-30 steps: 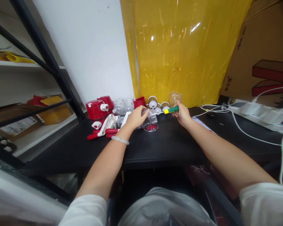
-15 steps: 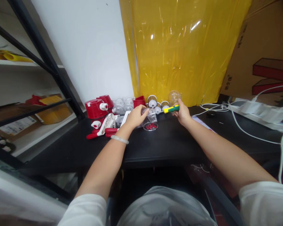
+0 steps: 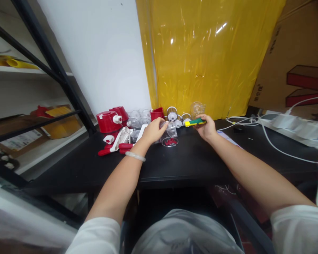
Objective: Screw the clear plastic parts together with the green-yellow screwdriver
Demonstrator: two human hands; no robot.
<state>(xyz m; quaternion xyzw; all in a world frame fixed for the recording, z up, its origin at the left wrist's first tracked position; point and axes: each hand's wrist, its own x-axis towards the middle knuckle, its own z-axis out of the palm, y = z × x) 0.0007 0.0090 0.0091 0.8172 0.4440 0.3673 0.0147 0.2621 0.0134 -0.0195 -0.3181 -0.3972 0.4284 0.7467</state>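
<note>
Gripping clear part [image 3: 172, 132] and screwdriver [image 3: 194, 122], left [image 3: 153, 130] and right hands [image 3: 207, 129] have cylinders [image 3: 172, 114] just beyond.

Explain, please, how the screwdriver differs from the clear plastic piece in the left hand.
The screwdriver shows opaque green and yellow; the clear plastic piece is see-through. The screwdriver is slim, the clear plastic piece broader. The right hand holds the screwdriver; the left hand, the clear plastic piece. Both are held.

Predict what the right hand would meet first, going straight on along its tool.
Leading with the green-and-yellow tool, the right hand would likely first meet the clear plastic part held by the left hand; depth is unclear, so tool and part may be touching.
</note>
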